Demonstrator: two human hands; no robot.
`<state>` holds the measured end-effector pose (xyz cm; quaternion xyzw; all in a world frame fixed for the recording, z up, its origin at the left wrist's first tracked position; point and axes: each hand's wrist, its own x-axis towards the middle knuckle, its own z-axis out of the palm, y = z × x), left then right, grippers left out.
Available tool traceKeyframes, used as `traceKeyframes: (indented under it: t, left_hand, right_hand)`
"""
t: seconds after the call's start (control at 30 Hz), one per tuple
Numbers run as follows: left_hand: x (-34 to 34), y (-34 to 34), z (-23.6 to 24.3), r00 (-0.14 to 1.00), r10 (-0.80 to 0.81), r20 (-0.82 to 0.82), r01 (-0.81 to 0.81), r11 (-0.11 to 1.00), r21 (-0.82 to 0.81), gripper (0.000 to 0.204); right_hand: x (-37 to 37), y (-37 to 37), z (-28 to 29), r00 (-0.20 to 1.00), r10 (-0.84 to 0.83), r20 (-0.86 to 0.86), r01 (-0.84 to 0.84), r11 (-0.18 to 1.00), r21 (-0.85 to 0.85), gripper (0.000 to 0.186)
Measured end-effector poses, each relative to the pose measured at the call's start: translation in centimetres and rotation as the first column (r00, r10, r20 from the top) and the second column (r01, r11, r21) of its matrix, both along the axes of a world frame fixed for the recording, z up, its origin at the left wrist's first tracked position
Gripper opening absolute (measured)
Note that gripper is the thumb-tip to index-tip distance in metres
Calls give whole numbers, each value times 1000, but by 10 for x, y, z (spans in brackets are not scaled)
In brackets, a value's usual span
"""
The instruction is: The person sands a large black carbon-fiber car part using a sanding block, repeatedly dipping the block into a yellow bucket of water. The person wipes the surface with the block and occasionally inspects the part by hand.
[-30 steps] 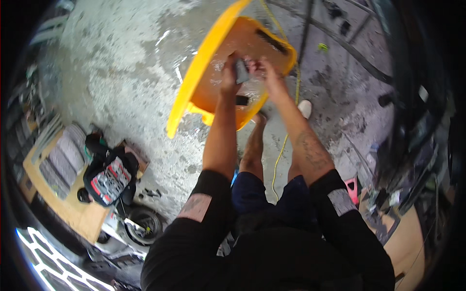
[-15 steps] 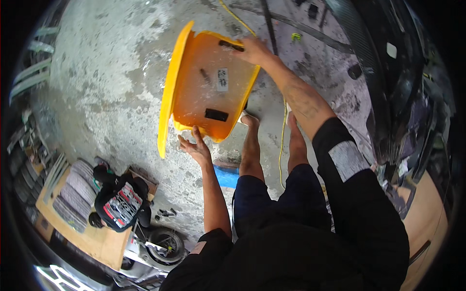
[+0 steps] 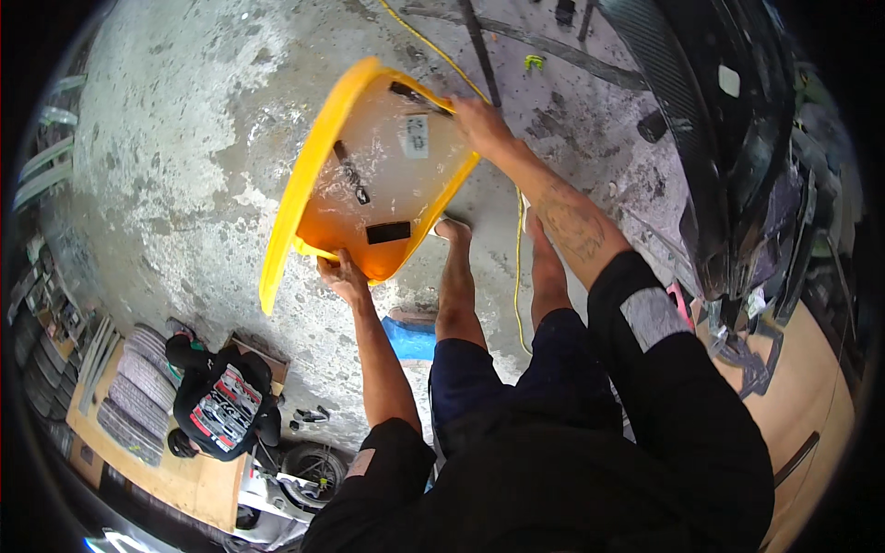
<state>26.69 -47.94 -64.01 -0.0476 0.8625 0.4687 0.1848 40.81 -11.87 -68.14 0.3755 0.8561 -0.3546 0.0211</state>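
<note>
A large hollow yellow shell (image 3: 392, 180) is held up in front of me, its translucent orange inside facing me. One long side ends in a broad yellow flange. Inside it are dark rectangular patches, a pale label and a dark strip. My left hand (image 3: 346, 278) is closed on the lower rim near the flange, with part of its fingers hidden behind the edge. On the opposite upper rim, my right hand (image 3: 481, 127) grips the shell beside a dark patch. The shell hangs tilted above the floor.
A yellow cord (image 3: 519, 267) runs over the stained concrete floor (image 3: 184, 157) beside my feet. Behind my left foot lies a blue object (image 3: 410, 338). Black carbon-look panels (image 3: 678, 101) stand at right. At lower left, a person (image 3: 221, 396) crouches by tires (image 3: 143, 378) and a wooden board (image 3: 198, 475).
The shell has shifted left and tilted further, its flange end swinging down to the left. My left hand's spread fingers have closed on the rim. My right hand keeps its grip.
</note>
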Motion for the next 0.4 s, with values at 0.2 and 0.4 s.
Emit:
traceKeyframes:
  t: [0.2, 0.4]
  left_hand:
    - [-47, -30, -6, 976, -214, -42, 213, 977, -18, 35]
    - [-61, -33, 3, 946, -321, -39, 311, 936, -165, 32]
  right_hand:
    - [28, -53, 20, 993, -120, -15, 120, 992, -42, 43]
    - [43, -72, 28, 963, -267, 28, 266, 942, -205, 58]
